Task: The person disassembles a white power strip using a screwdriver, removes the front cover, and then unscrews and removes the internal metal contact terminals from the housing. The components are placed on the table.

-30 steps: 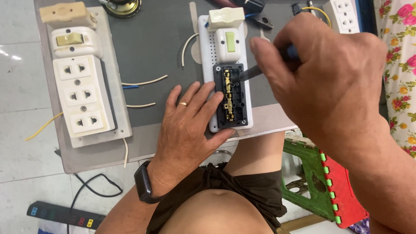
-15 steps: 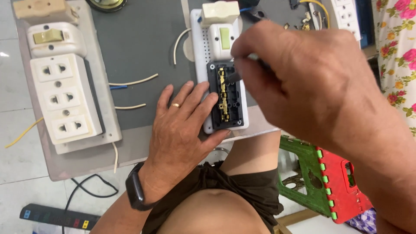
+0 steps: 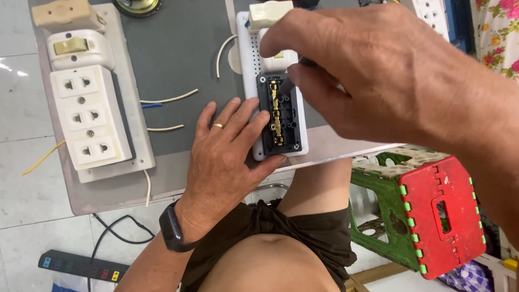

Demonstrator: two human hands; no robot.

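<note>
An opened black socket body with brass contact strips lies on a white mounting board at the grey table's near edge. My left hand, with a ring and a black wrist band, lies flat against the board's left side, fingers touching the black body. My right hand hovers over the board and grips a dark screwdriver whose tip rests at the top of the brass strips. A cream switch and a cream plug sit further up the same board, partly hidden by my right hand.
A second white board on the left carries a triple socket, a switch and a plug. Loose wire ends lie between the boards. A red and green plastic stool stands at the right, and a power strip lies on the floor.
My right hand has moved left and over the board, bringing the screwdriver tip from the black body's right side to its upper brass contacts. My left hand has stayed against the board.
</note>
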